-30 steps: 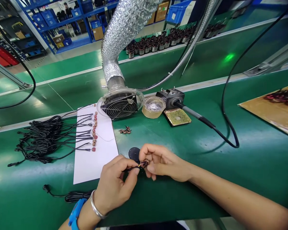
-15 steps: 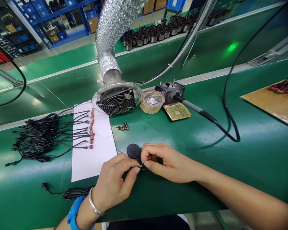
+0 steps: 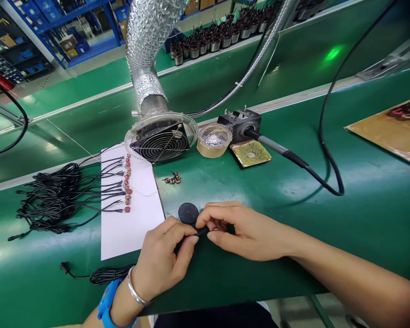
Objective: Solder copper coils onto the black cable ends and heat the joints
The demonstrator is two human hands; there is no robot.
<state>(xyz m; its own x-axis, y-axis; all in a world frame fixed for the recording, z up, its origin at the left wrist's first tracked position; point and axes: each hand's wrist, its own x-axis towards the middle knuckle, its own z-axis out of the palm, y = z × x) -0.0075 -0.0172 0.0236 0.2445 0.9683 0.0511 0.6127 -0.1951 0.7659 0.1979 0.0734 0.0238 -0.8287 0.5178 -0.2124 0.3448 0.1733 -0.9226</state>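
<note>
My left hand is closed, its thumb and forefinger pinching one end of a small black cable piece. The fingers of my right hand are curled round the other end of it, with a small coppery bit showing at the thumb. Most of the piece is hidden by fingertips. Just behind the fingertips lies a round black disc. A bundled black cable with a plug rests by my left wrist. Several small copper-wound rings lie farther back.
Several black cables lie at left, their ends beside small red and brown pieces on a white sheet. Behind stand a fume fan, a round tub, and a soldering iron in its holder above a sponge. Cardboard lies right.
Yellow and orange wire showed between my fingertips earlier; now a black piece spans the gap. My hands have barely shifted, and the whole view has tilted slightly.
</note>
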